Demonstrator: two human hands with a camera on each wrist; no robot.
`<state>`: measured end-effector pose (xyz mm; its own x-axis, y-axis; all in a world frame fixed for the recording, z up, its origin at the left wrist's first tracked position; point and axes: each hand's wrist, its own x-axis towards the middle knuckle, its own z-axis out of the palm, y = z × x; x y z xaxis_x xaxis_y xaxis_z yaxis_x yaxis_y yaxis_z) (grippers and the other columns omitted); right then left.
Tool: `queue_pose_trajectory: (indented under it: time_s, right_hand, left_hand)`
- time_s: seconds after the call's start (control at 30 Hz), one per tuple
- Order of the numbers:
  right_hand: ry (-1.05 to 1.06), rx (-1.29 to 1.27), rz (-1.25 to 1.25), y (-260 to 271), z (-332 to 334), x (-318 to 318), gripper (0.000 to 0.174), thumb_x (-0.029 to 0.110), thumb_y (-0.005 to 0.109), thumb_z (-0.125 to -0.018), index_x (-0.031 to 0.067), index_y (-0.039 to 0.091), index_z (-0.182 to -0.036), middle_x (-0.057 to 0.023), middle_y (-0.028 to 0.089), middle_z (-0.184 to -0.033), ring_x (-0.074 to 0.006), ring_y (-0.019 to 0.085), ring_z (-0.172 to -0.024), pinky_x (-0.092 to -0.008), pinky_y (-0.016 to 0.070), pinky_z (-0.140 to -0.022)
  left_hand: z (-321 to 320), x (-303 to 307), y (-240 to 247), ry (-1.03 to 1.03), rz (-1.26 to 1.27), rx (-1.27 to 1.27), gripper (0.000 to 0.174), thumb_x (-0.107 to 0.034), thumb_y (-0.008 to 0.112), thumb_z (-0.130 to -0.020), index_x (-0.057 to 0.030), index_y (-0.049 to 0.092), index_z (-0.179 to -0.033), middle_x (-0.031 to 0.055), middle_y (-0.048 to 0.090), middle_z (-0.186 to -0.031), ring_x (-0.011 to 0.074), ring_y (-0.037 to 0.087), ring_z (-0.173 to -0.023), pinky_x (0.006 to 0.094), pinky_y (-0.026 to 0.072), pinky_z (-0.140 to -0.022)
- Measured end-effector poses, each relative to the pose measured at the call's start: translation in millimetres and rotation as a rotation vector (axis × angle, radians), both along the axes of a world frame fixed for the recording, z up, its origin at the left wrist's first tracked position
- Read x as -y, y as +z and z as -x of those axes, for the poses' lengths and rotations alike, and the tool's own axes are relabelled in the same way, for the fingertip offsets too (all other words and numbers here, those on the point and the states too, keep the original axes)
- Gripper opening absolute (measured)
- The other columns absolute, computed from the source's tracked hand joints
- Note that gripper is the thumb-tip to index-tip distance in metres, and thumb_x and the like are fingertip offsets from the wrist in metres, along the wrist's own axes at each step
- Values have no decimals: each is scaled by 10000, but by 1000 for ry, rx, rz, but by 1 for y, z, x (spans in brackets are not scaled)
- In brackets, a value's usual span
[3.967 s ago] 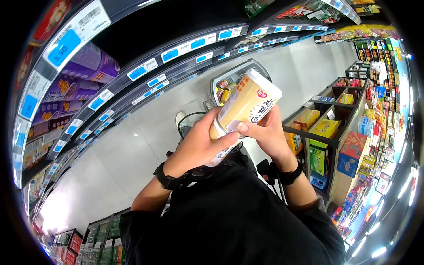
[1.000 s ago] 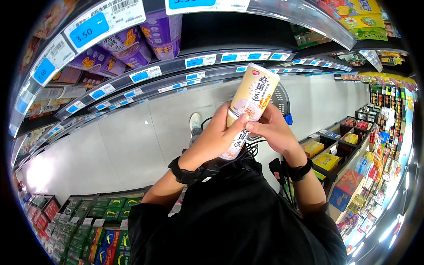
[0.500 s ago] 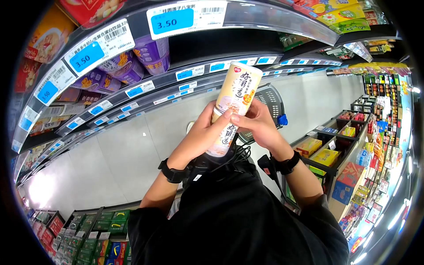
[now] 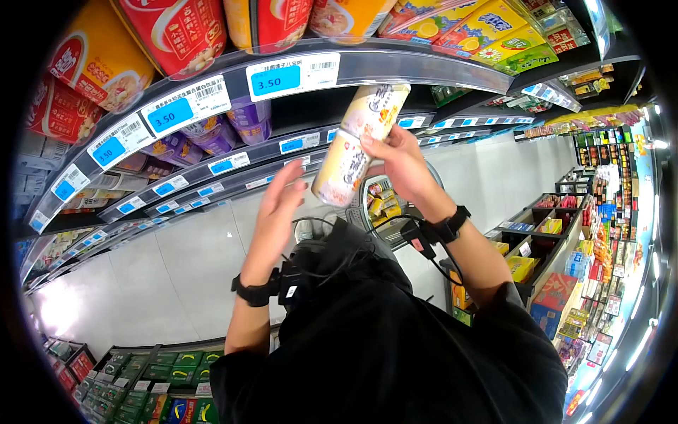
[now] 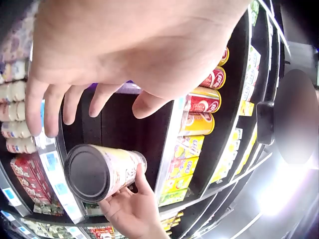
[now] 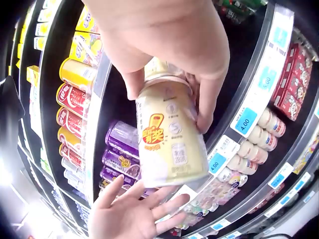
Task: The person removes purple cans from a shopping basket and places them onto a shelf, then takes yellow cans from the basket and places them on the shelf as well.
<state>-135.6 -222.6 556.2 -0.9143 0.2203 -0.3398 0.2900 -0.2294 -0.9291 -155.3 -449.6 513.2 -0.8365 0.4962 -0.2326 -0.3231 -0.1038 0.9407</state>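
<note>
Right hand (image 4: 402, 166) grips cream bottle (image 4: 346, 166) by one end, alone | left hand (image 4: 279, 201) spread, just below, apart | risk: bottle slips, or strikes shelf lip (image 4: 424, 67) above.

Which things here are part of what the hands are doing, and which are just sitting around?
In hand: cream bottle, gripped by the right hand; left hand, open beside it.
Lying about: purple cups, red cans, blue price tags, juice cartons.
</note>
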Motion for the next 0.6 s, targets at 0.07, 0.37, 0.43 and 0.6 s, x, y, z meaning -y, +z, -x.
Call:
queue_pose_trajectory:
  time_s: [0.07,0.37,0.43,0.6]
  right_hand:
    - [-38,-49,-51,-1,11,-8,415,188,741,-791,26,553,-1124,-88,660,-1005,-173,663,-875,-337,576,-671]
    - [-181,-229,-49,-26,77,-38,360,81,739,-768,0,575,-1078,-118,641,-1020,-219,649,-892,-370,587,-707]
    - [-197,-302,-53,-33,90,-40,335,107,745,-772,12,593,-1055,-121,640,-1012,-226,643,-900,-370,587,-701]
    - [-114,-471,-411,-63,121,-53,319,108,718,-805,4,585,-1075,-124,613,-1072,-239,623,-964,-380,565,-771]
  left_hand:
    - [-4,16,7,32,0,14,462,-312,467,-967,-51,448,-1348,135,516,-1300,214,543,-1123,339,426,-927]
    - [-44,65,22,368,72,82,429,-288,419,-983,2,473,-1294,137,568,-1201,216,592,-1025,341,450,-899]
    - [-52,71,24,424,83,88,423,-292,420,-983,1,479,-1282,138,573,-1184,218,594,-1011,344,451,-894]
    - [-74,88,23,623,128,110,431,-316,422,-979,-10,470,-1279,139,568,-1191,230,591,-1017,349,449,-893]
